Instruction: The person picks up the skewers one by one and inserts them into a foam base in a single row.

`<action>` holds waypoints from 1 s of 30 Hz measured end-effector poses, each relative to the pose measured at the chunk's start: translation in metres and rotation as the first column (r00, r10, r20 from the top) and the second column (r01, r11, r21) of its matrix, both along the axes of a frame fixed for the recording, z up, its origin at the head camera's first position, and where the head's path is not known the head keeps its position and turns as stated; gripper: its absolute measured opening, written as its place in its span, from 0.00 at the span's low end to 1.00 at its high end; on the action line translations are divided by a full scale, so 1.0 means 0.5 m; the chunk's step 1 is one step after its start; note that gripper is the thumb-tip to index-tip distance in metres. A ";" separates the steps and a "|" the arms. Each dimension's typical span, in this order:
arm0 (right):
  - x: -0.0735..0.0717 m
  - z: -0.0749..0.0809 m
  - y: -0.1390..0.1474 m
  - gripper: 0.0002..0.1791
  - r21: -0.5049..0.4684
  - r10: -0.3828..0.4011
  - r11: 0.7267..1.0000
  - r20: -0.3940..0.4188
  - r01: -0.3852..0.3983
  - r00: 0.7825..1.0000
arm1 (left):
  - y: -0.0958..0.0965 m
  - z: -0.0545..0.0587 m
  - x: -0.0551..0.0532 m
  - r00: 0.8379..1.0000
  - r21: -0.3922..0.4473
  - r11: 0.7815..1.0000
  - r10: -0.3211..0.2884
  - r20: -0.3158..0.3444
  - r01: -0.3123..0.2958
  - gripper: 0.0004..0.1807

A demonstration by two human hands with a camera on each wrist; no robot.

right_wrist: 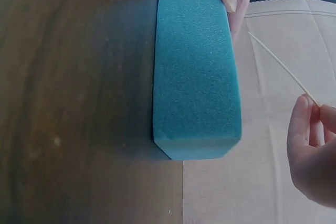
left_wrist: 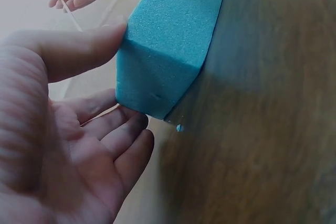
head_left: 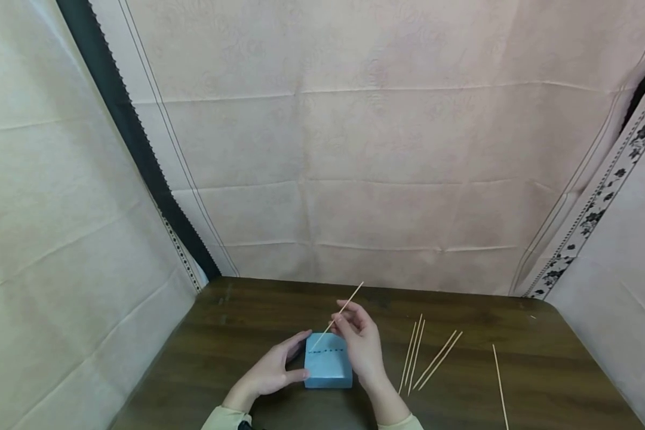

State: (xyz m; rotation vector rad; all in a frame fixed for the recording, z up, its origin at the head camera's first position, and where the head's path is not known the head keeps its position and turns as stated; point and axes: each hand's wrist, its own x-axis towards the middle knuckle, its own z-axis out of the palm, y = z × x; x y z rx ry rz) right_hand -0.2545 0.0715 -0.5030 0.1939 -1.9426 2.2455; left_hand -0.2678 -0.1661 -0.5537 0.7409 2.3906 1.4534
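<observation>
A light blue foam block [head_left: 329,365] lies on the table with a row of small dark marks across its top. My left hand [head_left: 273,366] holds the block at its left side, thumb on the near top edge and fingers by the far left corner; the left wrist view shows the thumb [left_wrist: 86,51] against the block's edge. Above the block's right side, my right hand [head_left: 361,341] pinches a thin wooden stick [head_left: 353,295] between thumb and fingertips. The stick slants down to the left, its lower tip just over the block's top in the right wrist view.
Right of the block lie several loose wooden sticks [head_left: 418,352] on the brown table [head_left: 247,310], with a single stick [head_left: 500,385] farther right. Pale cloth [head_left: 408,149] hangs behind and at both sides. A tiny blue crumb [left_wrist: 180,128] sits beside the block.
</observation>
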 end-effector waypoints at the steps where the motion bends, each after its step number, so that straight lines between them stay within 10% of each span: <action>1: 0.000 -0.001 -0.001 0.17 0.005 -0.010 1.000 -0.010 0.010 1.000 | 0.000 0.000 0.000 1.000 0.005 1.000 0.003 0.005 -0.003 0.46; 30: 0.014 -0.001 -0.024 0.12 0.159 -0.014 0.986 -0.151 0.039 0.988 | 0.001 -0.002 0.000 0.999 0.007 1.000 0.005 0.037 -0.005 0.46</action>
